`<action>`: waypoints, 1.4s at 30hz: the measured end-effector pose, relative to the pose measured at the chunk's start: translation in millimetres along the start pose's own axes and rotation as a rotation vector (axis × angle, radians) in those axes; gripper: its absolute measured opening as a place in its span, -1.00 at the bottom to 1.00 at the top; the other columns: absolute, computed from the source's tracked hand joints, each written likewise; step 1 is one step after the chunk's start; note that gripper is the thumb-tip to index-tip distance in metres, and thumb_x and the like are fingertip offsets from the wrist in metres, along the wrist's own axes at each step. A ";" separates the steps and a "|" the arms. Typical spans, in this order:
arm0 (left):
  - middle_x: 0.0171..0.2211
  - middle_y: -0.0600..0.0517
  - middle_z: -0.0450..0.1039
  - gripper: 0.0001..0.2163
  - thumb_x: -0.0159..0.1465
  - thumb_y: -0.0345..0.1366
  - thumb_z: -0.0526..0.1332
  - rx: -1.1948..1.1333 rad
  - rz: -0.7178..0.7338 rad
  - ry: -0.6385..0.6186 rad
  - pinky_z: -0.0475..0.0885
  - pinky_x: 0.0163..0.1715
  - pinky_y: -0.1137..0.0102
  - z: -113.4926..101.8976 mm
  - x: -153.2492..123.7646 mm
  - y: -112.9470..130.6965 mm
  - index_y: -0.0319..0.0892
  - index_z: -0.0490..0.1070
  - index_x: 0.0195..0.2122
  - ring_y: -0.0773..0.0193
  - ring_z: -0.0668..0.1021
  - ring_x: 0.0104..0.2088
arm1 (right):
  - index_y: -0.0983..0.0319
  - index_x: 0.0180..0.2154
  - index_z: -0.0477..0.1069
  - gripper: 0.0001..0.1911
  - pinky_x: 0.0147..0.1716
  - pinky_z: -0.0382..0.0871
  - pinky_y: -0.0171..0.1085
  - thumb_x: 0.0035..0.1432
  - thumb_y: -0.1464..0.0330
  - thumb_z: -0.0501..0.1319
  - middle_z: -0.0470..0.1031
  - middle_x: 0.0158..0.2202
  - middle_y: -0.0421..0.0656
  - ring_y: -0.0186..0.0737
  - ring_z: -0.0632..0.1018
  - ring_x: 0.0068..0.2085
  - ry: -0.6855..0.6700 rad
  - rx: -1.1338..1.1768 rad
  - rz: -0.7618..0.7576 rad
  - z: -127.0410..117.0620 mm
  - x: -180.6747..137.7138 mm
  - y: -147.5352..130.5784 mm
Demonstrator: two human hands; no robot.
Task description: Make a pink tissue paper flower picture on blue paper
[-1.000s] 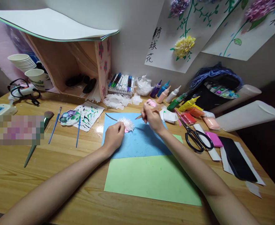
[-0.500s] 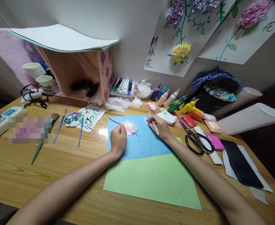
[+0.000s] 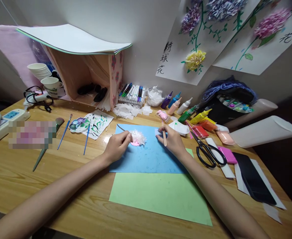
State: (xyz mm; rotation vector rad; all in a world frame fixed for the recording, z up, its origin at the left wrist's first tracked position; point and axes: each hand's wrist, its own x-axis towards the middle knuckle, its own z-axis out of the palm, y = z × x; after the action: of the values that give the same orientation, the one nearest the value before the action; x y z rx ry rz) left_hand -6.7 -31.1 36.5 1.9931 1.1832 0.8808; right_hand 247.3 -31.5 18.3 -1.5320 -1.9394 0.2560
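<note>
A fluffy white flower [image 3: 139, 137] with a pink patch [image 3: 135, 143] at its lower left lies on a blue sheet of paper [image 3: 146, 161]. My left hand [image 3: 118, 146] is closed at the flower's left side, thumb and forefinger pressed together; what is between the fingertips, if anything, is hidden. To the right, my right hand [image 3: 172, 139] grips a flat wooden craft stick [image 3: 164, 137], which stands nearly upright between the fingers. A small pale piece [image 3: 157, 131] shows by its fingertips; I cannot tell whether they touch it. Under the blue sheet lies a green sheet [image 3: 160, 199].
Black-handled scissors [image 3: 206, 152] and a dark phone-like slab [image 3: 255, 179] lie on the right. Paint bottles [image 3: 185, 113], clay packets [image 3: 200, 131] and crumpled tissue [image 3: 127, 111] line the back. Brushes [image 3: 86, 139] and a paint palette [image 3: 78, 125] lie left, near a power strip [image 3: 8, 124].
My left hand has opened out from a fist into a pinch and shifted left. The blue sheet has turned slightly, its lower edge now nearly level. The stick has become more upright.
</note>
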 end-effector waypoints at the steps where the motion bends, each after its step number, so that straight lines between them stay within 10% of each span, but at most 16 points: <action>1: -0.66 0.15 0.22 -0.68 0.32 -0.20 -0.06 -0.003 -0.010 0.015 0.17 -0.48 0.47 -1.6 0.5 -3.5 -0.17 0.33 -0.49 0.39 0.31 -0.59 | 0.25 -0.32 0.29 -0.87 -0.31 0.36 -0.17 0.01 0.42 0.18 0.49 -0.31 -0.04 -0.10 0.52 -0.32 0.003 -0.064 0.015 1.9 -0.2 6.3; 23: -0.71 0.16 0.16 -0.66 0.31 -0.15 -0.05 -0.161 -0.156 0.081 0.17 -0.54 0.46 -2.0 2.8 -23.0 -0.17 0.32 -0.52 0.38 0.29 -0.63 | 0.23 -0.41 0.31 -0.94 -0.37 0.31 -0.28 -0.04 0.44 0.17 0.46 -0.43 -0.17 -0.24 0.47 -0.42 0.015 0.072 0.080 9.1 12.3 4.3; 32: -0.65 0.19 0.19 -0.72 0.16 -0.06 0.17 -0.051 -0.051 -0.013 0.15 -0.54 0.50 0.7 -3.3 -15.8 -0.18 0.40 -0.28 0.42 0.28 -0.61 | 0.21 -0.42 0.28 -0.83 -0.36 0.38 -0.29 -0.03 0.37 0.28 0.45 -0.40 -0.17 -0.26 0.49 -0.36 -0.026 0.654 0.190 1.5 3.2 -61.3; 42: -0.68 0.20 0.13 -0.76 0.18 -0.12 0.15 -0.151 -0.075 -0.126 0.11 -0.59 0.51 2.4 -12.4 -12.7 -0.21 0.43 -0.34 0.45 0.22 -0.64 | 0.19 -0.40 0.29 -0.89 -0.28 0.41 -0.23 0.02 0.48 0.22 0.44 -0.40 -0.18 -0.25 0.50 -0.34 0.001 0.579 0.026 33.3 -22.0 -79.4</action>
State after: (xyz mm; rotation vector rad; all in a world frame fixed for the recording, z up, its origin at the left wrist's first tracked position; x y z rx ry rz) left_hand -15.2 -38.0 22.4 1.8426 1.0807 0.7723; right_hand 166.5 -67.9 25.9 -1.1660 -1.6443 0.7537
